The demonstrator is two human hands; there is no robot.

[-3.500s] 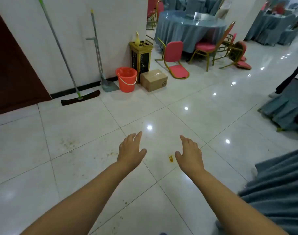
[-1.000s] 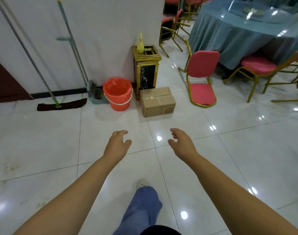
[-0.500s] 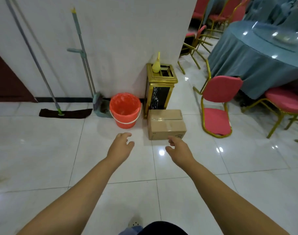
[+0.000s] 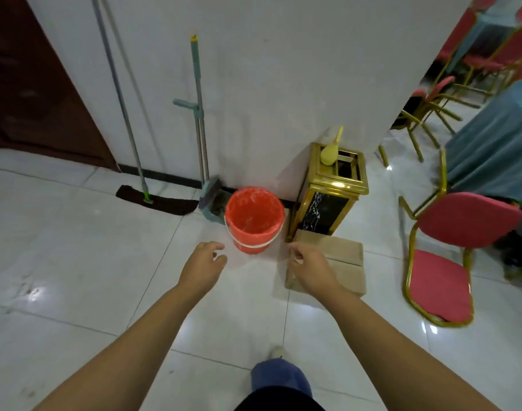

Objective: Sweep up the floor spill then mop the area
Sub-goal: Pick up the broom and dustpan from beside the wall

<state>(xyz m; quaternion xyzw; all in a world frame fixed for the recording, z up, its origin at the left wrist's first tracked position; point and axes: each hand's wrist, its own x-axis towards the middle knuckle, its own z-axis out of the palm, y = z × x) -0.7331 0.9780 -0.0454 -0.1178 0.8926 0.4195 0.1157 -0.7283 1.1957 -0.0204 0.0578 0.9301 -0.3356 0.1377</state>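
A broom (image 4: 198, 108) with a grey-green handle and its dustpan (image 4: 211, 200) lean against the white wall. Left of them stands a flat mop (image 4: 126, 108) with a dark pad (image 4: 156, 200) on the floor. My left hand (image 4: 202, 266) hangs in front of me with loosely curled fingers and holds nothing. Just below the orange bucket (image 4: 254, 218), my right hand (image 4: 311, 269) also hangs loosely curled and empty, over the cardboard box (image 4: 343, 262). The spill is out of view.
A gold and black bin (image 4: 328, 197) with a yellow object on top stands right of the bucket. A red chair with a gold frame (image 4: 449, 250) and a blue-clothed table (image 4: 497, 149) are at the right. A dark door (image 4: 31, 84) is at the left.
I have walked from the spill toward the wall; the bucket, broom and mop are now much nearer. Both hands stay empty in front of me.
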